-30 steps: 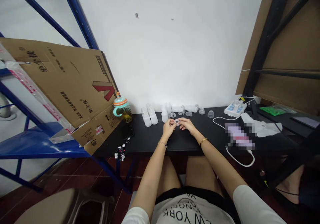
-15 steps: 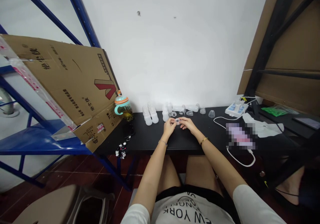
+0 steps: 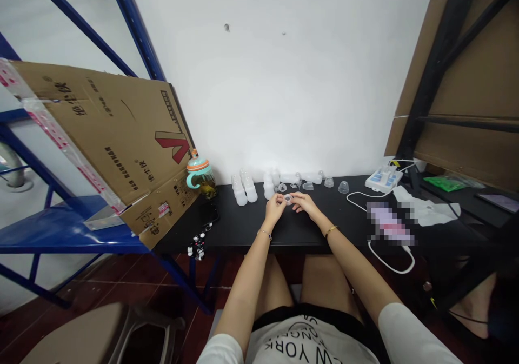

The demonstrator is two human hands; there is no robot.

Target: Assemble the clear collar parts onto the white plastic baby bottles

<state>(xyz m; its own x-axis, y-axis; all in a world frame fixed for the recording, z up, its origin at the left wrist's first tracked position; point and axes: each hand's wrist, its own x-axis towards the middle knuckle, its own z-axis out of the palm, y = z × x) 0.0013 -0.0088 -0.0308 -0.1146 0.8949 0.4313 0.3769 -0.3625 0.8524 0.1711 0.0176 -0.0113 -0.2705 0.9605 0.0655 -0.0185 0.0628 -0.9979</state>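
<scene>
A small clear plastic ring [image 3: 287,198], round and flat with a darker centre, is held just above the black table [image 3: 227,234], between the two hands. Its finer detail is too small to make out.

Far to the left of the left hand, a flattened cardboard box [image 3: 109,147] leans against blue metal shelving [image 3: 133,34]. Nearer that hand, a sippy cup [image 3: 199,173] with an orange lid and teal handles stands at the table's left end, and a black phone [image 3: 208,213] lies just in front of it. A black-and-white beaded charm [image 3: 198,246] hangs at the table's edge. Frosted plastic baby bottles [image 3: 241,191] stand in a close group ahead of the left hand.

The left hand [image 3: 275,208], with a thin chain bracelet [image 3: 264,233] at its wrist, is narrowly closed, its fingertips [image 3: 281,197] pinching the ring's left side. The right hand [image 3: 304,204], wearing a gold bangle [image 3: 331,231], is also narrowly closed, its fingertips [image 3: 293,196] on the ring's right side.

Ahead of and beyond the right hand sit clear cone-shaped bottle parts [image 3: 343,187]. Farther right are a white device with blue panels [image 3: 383,179], a white cable [image 3: 391,264] and a pixelated object [image 3: 390,223], too blurred to identify.
</scene>
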